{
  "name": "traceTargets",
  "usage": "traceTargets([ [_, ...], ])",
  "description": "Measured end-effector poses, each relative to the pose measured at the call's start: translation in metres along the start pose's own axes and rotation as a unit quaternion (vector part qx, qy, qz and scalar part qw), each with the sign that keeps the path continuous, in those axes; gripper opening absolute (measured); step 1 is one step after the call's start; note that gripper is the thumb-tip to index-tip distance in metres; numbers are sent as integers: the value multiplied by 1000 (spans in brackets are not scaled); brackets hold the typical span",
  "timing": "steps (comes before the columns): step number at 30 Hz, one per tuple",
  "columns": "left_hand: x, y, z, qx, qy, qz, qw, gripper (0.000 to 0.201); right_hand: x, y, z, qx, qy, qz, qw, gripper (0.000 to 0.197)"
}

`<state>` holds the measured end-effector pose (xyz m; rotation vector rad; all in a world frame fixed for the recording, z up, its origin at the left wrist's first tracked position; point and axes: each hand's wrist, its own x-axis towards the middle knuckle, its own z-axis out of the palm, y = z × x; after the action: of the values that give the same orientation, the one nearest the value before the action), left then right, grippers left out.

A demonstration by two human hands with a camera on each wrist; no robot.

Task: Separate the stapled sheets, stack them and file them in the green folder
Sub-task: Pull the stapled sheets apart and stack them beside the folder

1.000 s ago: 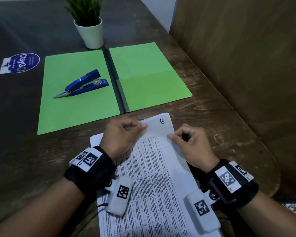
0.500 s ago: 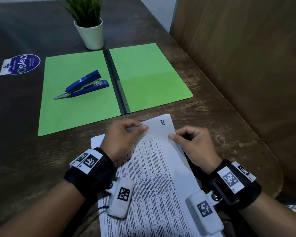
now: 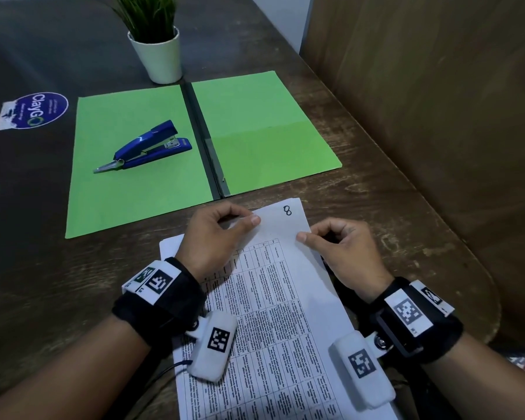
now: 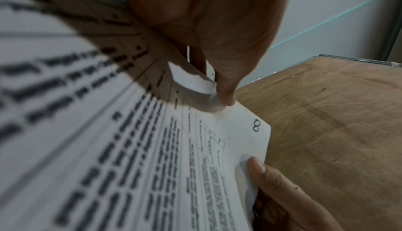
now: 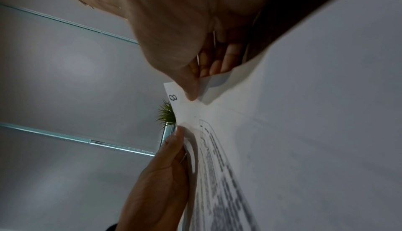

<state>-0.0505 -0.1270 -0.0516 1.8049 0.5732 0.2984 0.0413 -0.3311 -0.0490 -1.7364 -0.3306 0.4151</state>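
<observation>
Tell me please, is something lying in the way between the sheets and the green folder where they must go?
Yes. A blue stapler lies on the left half of the open green folder. The right half shows nothing on it.

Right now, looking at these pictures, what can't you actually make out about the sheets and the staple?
- Staple: hidden in the head view under the left hand at the top corner of the printed sheets.
- Number of sheets: the top one covers the rest.
- Table text: too small in the head view, blurred in both wrist views.
- Sheets' bottom edge: cut off by the frame.
- Right hand: the fingers beneath the page are hidden.
</observation>
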Motion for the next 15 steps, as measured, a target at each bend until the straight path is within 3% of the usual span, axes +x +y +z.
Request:
traceTargets([
  [13,0,4,1,5,-3,-7,1000,17,3,10,-3,-84,-46,-30,995,28],
  [15,1,1,1,-2,-9,3,1000,33,4,11,-4,-80,-49,-24,995,27],
])
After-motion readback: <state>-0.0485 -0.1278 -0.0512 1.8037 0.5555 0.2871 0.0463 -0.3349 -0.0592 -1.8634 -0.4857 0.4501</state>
